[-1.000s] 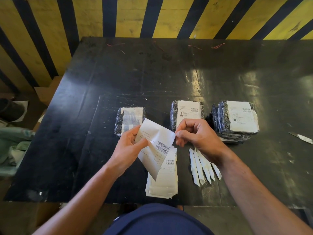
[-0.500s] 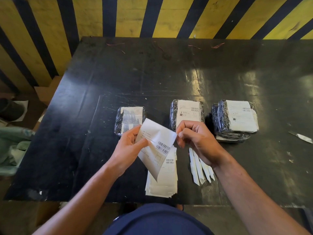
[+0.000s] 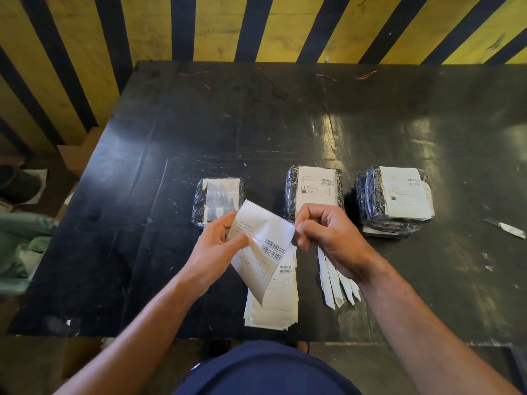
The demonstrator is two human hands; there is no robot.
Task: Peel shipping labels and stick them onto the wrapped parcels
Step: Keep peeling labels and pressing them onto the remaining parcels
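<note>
Shipping label pinched between left hand and right hand.

A small blade lies on the black bench well right of the right hand; a cardboard box sits far left.

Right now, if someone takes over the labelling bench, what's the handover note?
Left hand: grips the held label by its left edge, above the table.
Right hand: fingers pinch that label's right corner, apparently starting the peel.
Label stack lies at the near edge; peeled backing strips lie to its right.
Done: middle parcel and the right parcel pile carry labels on top.
Left: left parcel appears unlabelled, only paper under the wrap. Finish peeling, stick it there, then work through the stack.
</note>
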